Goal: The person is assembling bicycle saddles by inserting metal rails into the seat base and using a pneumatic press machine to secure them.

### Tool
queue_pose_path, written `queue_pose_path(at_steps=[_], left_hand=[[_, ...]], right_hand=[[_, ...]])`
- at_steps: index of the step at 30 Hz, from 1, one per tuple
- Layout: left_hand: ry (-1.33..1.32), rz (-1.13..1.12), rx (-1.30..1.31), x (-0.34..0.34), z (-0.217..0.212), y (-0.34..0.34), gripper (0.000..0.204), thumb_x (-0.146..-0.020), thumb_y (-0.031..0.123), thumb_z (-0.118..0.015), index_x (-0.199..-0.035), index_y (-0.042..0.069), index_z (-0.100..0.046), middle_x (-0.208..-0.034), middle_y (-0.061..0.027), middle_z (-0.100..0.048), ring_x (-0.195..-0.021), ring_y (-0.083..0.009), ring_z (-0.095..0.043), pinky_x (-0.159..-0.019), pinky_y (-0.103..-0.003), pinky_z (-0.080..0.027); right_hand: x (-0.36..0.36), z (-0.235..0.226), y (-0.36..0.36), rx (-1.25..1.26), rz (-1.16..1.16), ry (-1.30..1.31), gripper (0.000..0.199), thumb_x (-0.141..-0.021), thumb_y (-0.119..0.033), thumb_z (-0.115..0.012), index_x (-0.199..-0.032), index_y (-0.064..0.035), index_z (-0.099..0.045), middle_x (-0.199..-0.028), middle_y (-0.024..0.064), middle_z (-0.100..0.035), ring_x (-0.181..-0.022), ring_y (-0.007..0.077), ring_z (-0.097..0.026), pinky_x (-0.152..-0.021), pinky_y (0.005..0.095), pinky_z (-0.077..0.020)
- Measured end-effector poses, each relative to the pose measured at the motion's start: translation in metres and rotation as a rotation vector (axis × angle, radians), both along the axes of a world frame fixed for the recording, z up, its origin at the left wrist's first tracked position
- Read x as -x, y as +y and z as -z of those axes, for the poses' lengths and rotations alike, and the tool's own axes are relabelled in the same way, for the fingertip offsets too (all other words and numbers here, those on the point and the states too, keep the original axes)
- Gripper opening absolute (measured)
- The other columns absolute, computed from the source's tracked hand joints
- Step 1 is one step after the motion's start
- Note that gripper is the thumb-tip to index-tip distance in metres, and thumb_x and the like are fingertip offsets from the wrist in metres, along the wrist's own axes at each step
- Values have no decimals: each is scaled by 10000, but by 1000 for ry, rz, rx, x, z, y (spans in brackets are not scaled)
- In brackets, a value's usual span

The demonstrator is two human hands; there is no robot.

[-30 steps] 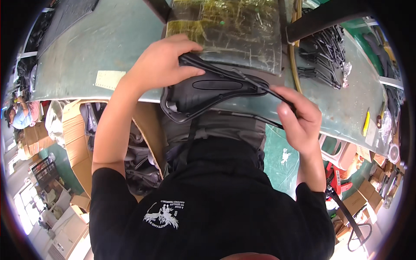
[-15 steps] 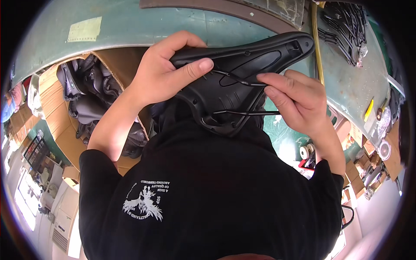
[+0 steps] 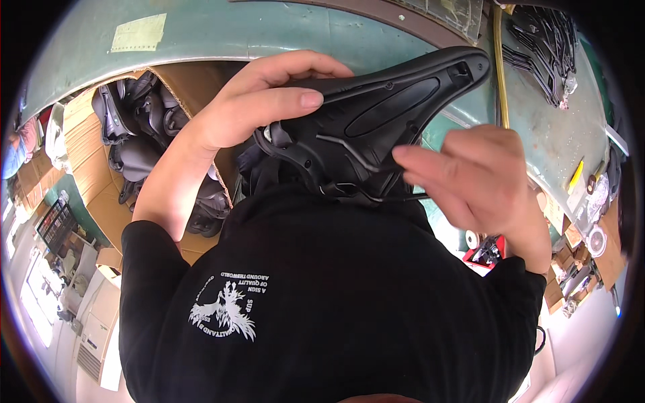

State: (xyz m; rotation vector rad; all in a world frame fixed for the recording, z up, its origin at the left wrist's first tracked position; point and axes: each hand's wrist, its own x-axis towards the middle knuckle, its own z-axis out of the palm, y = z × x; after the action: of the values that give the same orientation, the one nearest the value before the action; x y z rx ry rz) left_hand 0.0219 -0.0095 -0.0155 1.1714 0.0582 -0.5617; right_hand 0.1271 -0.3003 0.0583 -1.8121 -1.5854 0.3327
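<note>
I have the left hand (image 3: 265, 104) clamped over the wide left end of a black bicycle saddle (image 3: 379, 121), thumb in front, fingers behind; its underside faces me, its nose pointing far right. The right hand (image 3: 474, 174), slightly blurred, is closed on a bent black rail (image 3: 342, 142) across the saddle's near side. Left, a cardboard box (image 3: 86, 158) holds more saddles (image 3: 138, 158); beyond lies a green bench (image 3: 269, 27).

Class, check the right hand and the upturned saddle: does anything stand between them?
Only the bent black metal rail, held in the right hand, lies between that hand and the saddle; nothing else visibly blocks the way.
</note>
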Motion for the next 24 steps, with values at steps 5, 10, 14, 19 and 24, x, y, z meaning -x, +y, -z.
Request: queue_pose_path(at_steps=[5, 10, 14, 19, 24], left_hand=[[23, 35, -9, 3, 3, -5, 671, -894, 315, -654, -1428, -86, -580, -1361, -199, -670, -1263, -258, -643, -1109, -355, -469], [-80, 50, 21, 1, -2, -7, 539, -905, 177, -662, -1388, -61, -638, -1322, -158, -701, -1216, -213, -650, -1062, -331, -490], [-110, 40, -73, 2, -2, -7, 628, -852, 259, -659, -1369, -99, -641, -1308, -199, -701, -1210, -243, -668, -1052, -342, -502], [-121, 53, -81, -2, 1, -8, 578, -868, 227, -670, -1352, -89, -659, -1297, -184, -710, -1198, -236, -670, -1033, -334, -506], [-181, 121, -157, -10, -9, -14, 464, -931, 108, -653, -1359, -71, -664, -1296, -158, -717, -1212, -230, -660, -1065, -355, -494]], right_hand=[[9, 27, 13, -116, 45, -50, 295, -709, -152, -870, -990, -99, -797, -633, -5, -416, -464, 166, -451, -409, 326, -340], [13, 25, 19, -145, 48, -41, 279, -733, -149, -876, -996, -99, -796, -640, -4, -466, -491, 174, -484, -434, 325, -357], [8, 27, 18, -73, 32, 15, 274, -767, -144, -885, -1022, -91, -800, -640, -3, -509, -500, 183, -502, -455, 331, -368], [7, 26, 22, -57, 37, 37, 269, -755, -128, -880, -1007, -93, -794, -636, 5, -507, -498, 191, -510, -449, 339, -376], [7, 24, 29, -37, 37, -48, 219, -723, -139, -860, -923, -164, -775, -668, -6, -455, -507, 195, -509, -445, 356, -406]])
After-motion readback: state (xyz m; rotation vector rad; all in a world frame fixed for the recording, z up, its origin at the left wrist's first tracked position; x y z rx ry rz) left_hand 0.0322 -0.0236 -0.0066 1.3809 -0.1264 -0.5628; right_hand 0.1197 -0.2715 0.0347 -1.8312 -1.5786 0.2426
